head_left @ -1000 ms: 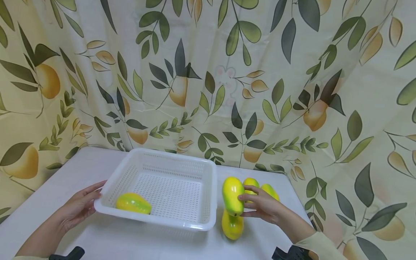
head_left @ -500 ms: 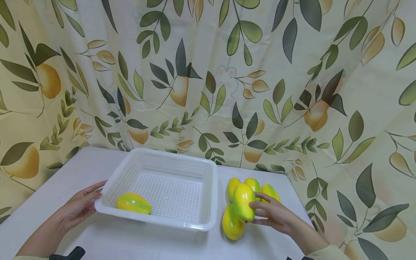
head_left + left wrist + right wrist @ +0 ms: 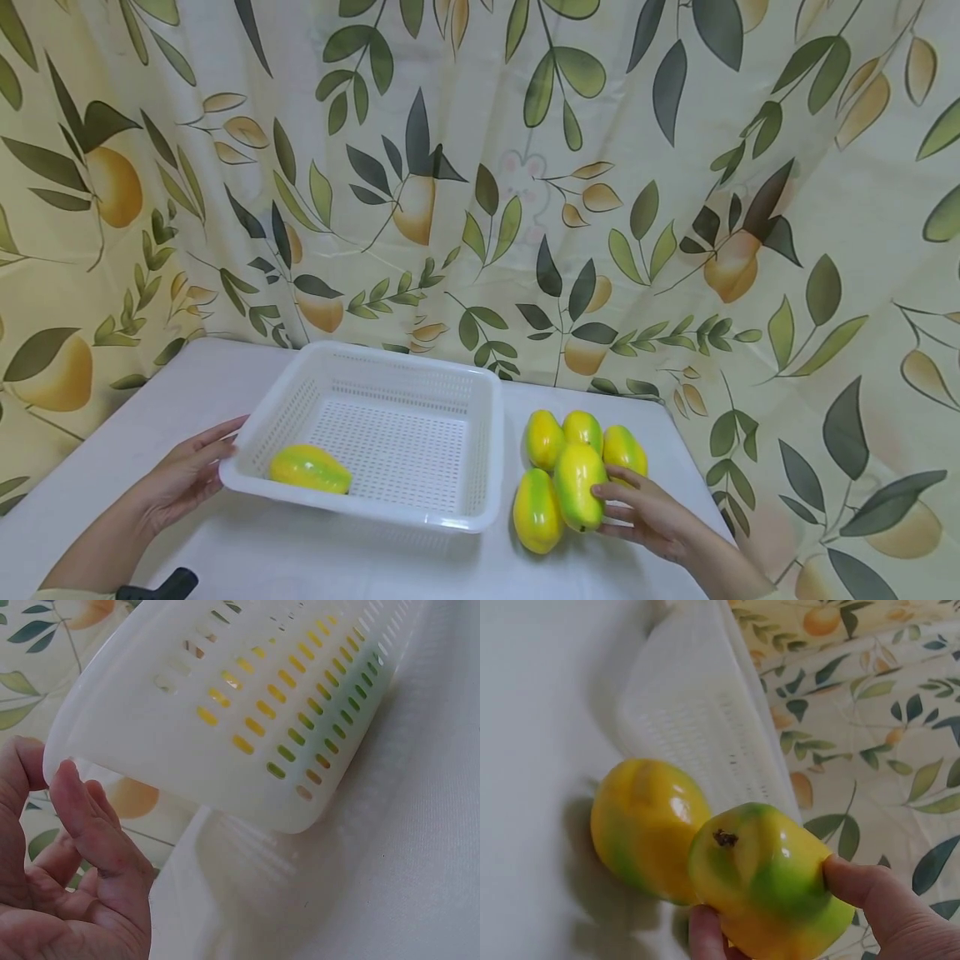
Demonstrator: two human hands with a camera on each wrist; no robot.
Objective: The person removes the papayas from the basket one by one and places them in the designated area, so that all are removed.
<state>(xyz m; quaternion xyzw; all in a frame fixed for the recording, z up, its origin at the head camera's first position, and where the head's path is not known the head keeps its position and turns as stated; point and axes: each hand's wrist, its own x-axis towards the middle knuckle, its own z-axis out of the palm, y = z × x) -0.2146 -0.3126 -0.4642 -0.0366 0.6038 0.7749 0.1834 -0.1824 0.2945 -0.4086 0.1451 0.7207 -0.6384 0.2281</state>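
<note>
In the head view, my left hand [image 3: 187, 475] holds the left rim of a white plastic basket [image 3: 360, 510]. The left wrist view shows the thumb and a finger pinching that rim [image 3: 64, 746]. One yellow-green papaya [image 3: 309, 468] lies inside, at the basket's near left corner. My right hand [image 3: 645, 512] grips another papaya [image 3: 579, 485] between thumb and fingers. Its dark stem end [image 3: 724, 838] faces the right wrist camera. Just left of it is a papaya [image 3: 537, 510] on the table. Behind stand a papaya [image 3: 544, 439], a papaya [image 3: 582, 429] and a papaya [image 3: 624, 448].
A white cloth [image 3: 315, 558] covers the table. Behind it hangs a curtain [image 3: 480, 208] printed with leaves and fruit. The basket takes up the middle and left of the table, with the loose papayas to its right.
My right hand has moved right and nearer with its papaya, away from the basket, uncovering papayas behind. My left hand and the basket have stayed in place.
</note>
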